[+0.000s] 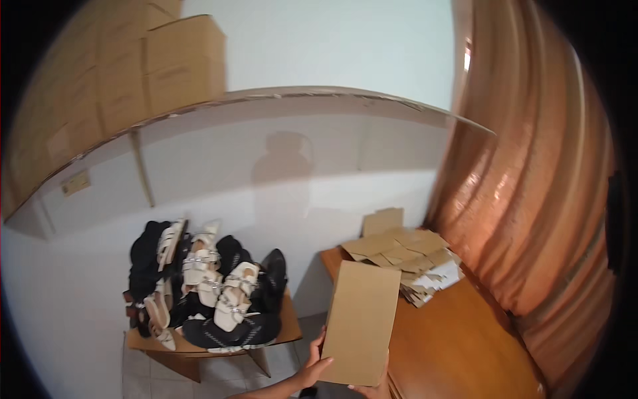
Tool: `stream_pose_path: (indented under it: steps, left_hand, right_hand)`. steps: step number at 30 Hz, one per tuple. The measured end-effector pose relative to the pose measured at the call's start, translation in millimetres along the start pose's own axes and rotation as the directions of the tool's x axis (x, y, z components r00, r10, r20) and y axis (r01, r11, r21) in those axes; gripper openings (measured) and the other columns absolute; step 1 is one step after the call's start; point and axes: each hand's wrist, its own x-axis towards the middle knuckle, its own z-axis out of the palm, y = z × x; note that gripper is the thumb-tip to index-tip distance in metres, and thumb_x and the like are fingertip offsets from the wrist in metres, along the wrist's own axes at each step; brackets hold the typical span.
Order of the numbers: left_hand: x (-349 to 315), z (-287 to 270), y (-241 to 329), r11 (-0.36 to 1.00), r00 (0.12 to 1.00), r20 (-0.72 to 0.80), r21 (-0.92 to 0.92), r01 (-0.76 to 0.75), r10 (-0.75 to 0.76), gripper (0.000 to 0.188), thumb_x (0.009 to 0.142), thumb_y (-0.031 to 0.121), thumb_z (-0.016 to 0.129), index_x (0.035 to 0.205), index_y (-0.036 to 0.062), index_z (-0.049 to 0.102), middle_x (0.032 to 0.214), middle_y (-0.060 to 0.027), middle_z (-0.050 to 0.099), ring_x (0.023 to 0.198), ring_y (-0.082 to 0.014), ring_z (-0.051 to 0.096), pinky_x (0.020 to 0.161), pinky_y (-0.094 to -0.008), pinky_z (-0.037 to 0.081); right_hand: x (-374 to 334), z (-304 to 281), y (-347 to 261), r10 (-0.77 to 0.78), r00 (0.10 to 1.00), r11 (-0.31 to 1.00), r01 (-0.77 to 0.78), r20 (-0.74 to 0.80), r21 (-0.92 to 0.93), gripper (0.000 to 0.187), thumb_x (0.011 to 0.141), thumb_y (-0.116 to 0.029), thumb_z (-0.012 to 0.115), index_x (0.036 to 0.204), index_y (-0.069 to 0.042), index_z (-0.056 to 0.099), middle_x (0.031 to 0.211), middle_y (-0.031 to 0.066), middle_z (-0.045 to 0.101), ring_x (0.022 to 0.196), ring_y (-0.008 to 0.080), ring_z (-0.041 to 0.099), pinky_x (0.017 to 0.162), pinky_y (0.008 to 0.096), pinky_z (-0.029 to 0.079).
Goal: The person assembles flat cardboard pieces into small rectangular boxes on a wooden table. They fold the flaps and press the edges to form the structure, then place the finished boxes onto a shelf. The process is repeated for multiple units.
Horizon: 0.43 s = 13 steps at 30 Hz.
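my left hand (312,369) grips the lower left edge of a flat cardboard sheet (361,322), fingers curled over it. my right hand (373,392) holds its bottom edge, mostly out of view. the sheet stands upright over the desk (458,346), near a stack of flat cartons (409,259). sandals (212,286) are piled on a table to the left.

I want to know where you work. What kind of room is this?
Probably a shoe stockroom or packing room. Brown cardboard cartons sit stacked on a wall shelf, white and black sandals are heaped on a small wooden table, and flat folded cardboard blanks lie piled on a wooden bench.
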Motion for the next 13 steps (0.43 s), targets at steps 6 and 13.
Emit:
stream_pose_path:
  steps: [6,13]
  left_hand:
    - [-19,-51,111,0.933,0.931,-0.105,0.134,-0.335,0.350,0.065,0.090,0.004,0.049,0.142,0.0022,0.010,0.157,-0.0219,-0.009,0.146,-0.0305,-0.007,0.115,-0.0443,0.002]
    - [-36,-106,216,0.805,0.819,-0.129,0.318,-0.500,0.559,0.089,0.076,0.013,0.061,0.146,0.0180,0.006,0.148,-0.0108,0.018,0.139,-0.0255,0.017,0.113,-0.0424,0.013]
  right_hand:
    - [78,71,-89,-0.337,0.911,0.936,0.297,0.239,0.189,0.120,0.065,-0.018,0.088,0.148,0.002,0.004,0.144,0.0182,0.033,0.131,0.0265,0.038,0.107,0.0408,0.033]
    - [145,145,-142,-0.648,0.697,0.732,0.682,0.309,-0.004,0.123,0.067,-0.020,0.087,0.148,-0.003,-0.004,0.146,0.0162,0.028,0.133,0.0263,0.035,0.111,0.0432,0.026]
